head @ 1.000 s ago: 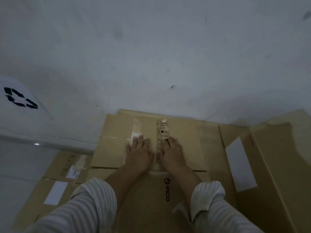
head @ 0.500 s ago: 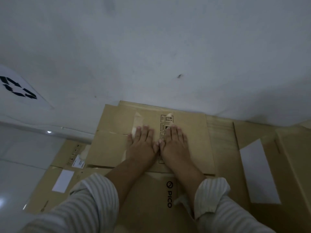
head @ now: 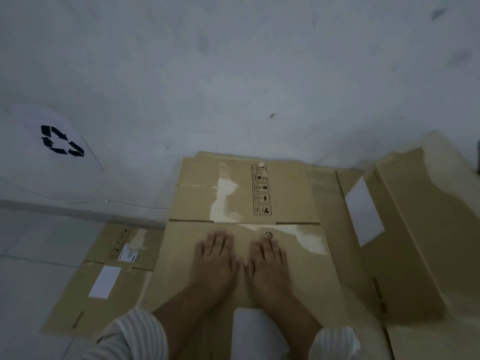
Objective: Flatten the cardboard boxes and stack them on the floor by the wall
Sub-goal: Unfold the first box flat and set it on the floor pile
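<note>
1. Head view: the flattened box (head: pixel 246 203) lay on the floor, its far edge against the white wall (head: pixel 233 74), on top of other flat cardboard (head: pixel 109 276).
2. The left hand (head: pixel 215 261) and right hand (head: pixel 268 263) lay side by side, palms down, fingers spread flat on its near panel, grasping nothing.
3. Another flattened box (head: pixel 405 229) lay just to the right; a recycling sign (head: pixel 62 141) hung on the wall at left.
</note>
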Motion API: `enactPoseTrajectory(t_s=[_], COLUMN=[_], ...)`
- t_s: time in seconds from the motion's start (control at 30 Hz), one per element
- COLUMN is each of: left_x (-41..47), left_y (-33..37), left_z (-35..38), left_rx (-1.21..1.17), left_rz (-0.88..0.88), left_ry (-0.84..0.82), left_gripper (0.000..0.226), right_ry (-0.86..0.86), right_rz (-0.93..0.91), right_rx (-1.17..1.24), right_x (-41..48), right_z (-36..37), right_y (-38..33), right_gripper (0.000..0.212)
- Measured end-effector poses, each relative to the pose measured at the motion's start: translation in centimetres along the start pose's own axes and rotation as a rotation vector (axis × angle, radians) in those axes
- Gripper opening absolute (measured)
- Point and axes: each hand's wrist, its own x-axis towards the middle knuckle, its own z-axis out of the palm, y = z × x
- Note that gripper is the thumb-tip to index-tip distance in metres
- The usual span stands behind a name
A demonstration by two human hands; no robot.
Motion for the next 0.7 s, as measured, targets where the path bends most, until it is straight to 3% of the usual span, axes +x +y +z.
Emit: enactPoseTrajectory(t_s=[0.3, 0.53, 0.7], left_x=[-3.2, -3.8, -7.7], left_y=[0.0, 0.3, -0.3], left_z=[1.6, 0.9, 2.8], left_rx=[0.025, 0.036, 0.039], left_rz=[0.015, 0.014, -0.030], left_ry=[0.047, 0.011, 0.061], left_gripper=[0.066, 0.063, 0.069], right_ry=[0.053, -0.027, 0.005], right_rz=[0.034, -0.021, 0.089], right_rx=[-0.072, -0.039, -0.099], right_x=[-3.0, -4.0, -8.9], right_z=[2.2, 0.4, 0.7], right_y=[-0.6, 0.4, 1.8], right_gripper=[0.059, 0.058, 0.065])
